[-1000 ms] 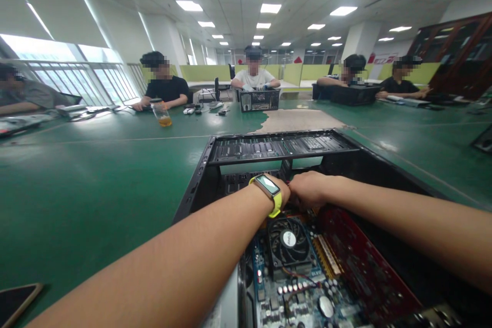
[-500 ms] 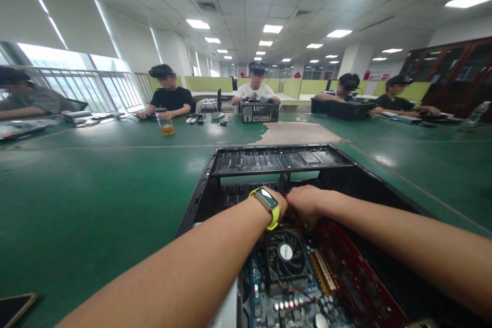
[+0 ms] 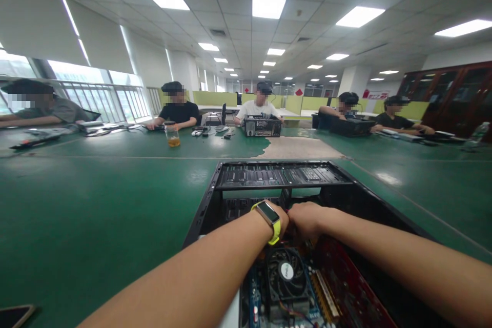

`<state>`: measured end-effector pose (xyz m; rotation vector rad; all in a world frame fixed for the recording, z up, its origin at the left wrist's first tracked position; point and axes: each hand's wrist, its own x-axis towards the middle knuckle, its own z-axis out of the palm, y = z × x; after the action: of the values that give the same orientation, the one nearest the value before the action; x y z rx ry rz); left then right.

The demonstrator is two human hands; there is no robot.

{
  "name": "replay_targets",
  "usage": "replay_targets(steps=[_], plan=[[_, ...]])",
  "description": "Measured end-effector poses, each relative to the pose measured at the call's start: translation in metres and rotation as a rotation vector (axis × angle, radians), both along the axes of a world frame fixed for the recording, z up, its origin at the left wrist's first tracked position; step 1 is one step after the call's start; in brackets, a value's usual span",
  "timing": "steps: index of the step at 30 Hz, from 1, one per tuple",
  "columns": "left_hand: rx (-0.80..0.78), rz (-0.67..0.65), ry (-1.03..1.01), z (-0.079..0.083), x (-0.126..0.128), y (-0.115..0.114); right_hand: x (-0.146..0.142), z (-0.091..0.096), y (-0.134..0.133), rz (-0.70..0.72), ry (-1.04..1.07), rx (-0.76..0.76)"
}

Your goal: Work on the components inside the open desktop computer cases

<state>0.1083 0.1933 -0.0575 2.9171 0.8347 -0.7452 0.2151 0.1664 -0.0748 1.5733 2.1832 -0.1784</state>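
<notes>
An open black computer case lies on the table in front of me, and both my hands reach down inside it. My left hand, below a wristwatch with a yellow-green strap, points into the case; its fingers are hidden from view. Right beside it, my right hand is closed with the knuckles up, and whatever its fingertips grip is out of sight. Nearer to me sit a CPU cooler fan on the blue motherboard and a red circuit card, under my right forearm.
The green table spreads around the case. A phone-like dark object lies at the lower left. Farther off stand a cup of amber liquid and another computer case before a seated person. Several other people work along the far side.
The whole view has tilted up slightly, so the table, case and hands appear lower. My hands stay together at the same spot inside the case.
</notes>
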Motion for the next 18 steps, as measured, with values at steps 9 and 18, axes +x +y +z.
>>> replay_targets(steps=[9,18], plan=[[0.013,0.04,0.048,0.009,-0.001,-0.013,0.0,-0.002,-0.001,-0.001,0.016,0.032],[-0.002,0.042,-0.012,-0.003,-0.001,-0.006,-0.002,-0.001,-0.004,0.006,0.016,0.049]])
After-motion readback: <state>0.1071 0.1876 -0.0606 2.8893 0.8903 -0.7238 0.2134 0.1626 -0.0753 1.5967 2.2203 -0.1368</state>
